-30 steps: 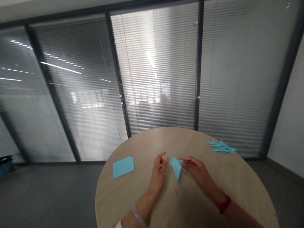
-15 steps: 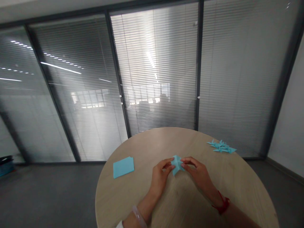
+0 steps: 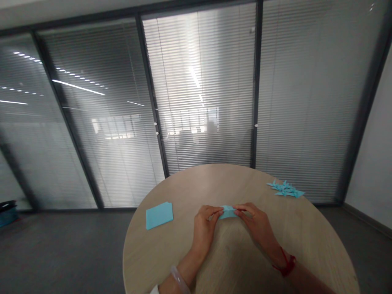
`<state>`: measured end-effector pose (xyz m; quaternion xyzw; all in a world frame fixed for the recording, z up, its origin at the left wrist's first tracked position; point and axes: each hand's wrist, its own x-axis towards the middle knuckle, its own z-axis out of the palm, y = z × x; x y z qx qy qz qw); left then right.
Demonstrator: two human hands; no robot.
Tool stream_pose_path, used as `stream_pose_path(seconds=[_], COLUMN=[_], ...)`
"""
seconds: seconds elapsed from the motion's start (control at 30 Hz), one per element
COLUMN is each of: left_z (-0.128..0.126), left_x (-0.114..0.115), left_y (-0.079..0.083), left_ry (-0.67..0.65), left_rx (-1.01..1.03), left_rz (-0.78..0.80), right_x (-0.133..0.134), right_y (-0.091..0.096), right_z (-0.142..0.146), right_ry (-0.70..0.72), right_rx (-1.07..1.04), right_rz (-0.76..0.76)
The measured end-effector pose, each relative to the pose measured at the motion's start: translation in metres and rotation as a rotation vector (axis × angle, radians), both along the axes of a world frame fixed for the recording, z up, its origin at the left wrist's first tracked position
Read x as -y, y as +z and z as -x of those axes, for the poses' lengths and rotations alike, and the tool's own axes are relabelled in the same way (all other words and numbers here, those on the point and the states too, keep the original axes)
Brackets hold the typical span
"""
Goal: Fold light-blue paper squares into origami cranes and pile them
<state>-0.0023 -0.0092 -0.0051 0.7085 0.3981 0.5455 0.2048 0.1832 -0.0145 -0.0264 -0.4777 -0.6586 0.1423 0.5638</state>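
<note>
Paper (image 3: pixel 228 213) held crosswise between two hands

The relation that matters is side to side: the blue paper lies straight between the left hand (image 3: pixel 204 226) and the right hand (image 3: pixel 255 219), its visible long axis running from one to the other. Neither hand is nearer; each has an end. The left grip is clamped on the left end, thumb and fingers pinched together; the right grip pinches the right end in the same way. The fingertips hide both ends, so the paper's full length cannot be told. A line, crease or edge, crosses it roughly along that same axis, with a paler strip on the far side and a bluer one toward the person.

The paper is over the middle of the round worktop (image 3: pixel 214 185), the forearms coming in from the near side in a V. Whether it touches the wood or hangs just above it, I cannot tell.

Well to the left lies a flat stack (image 3: pixel 159 215) of blue sheets; well to the right, near the far edge, sits a pile (image 3: pixel 286 189) of pointed, folded blue pieces. Both are apart from the hands.
</note>
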Motion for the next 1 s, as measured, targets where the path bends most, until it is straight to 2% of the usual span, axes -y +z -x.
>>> stream_pose_path(seconds=[0.13,0.27,0.5,0.8,1.0], left_z=[0.001,0.003,0.000,0.000,-0.001], left_x=[0.001,0.002,0.004,0.012,0.009], left_y=[-0.001,0.000,0.001,0.005,0.005], left_ry=[-0.007,-0.026,-0.018,0.012,0.056], left_rx=[-0.017,-0.024,-0.012,-0.064,-0.100], left_rz=[-0.048,-0.116,-0.108,-0.226,-0.254], right_x=[0.001,0.003,0.007,0.013,0.013], right_y=[0.001,0.002,0.004,0.010,0.011], right_z=[0.001,0.003,0.003,0.006,0.007], right_ry=[-0.013,0.031,0.052,-0.006,0.002], right_rx=[0.018,0.015,0.023,0.108,0.115], right_rz=[-0.054,-0.075,-0.127,-0.205,-0.186])
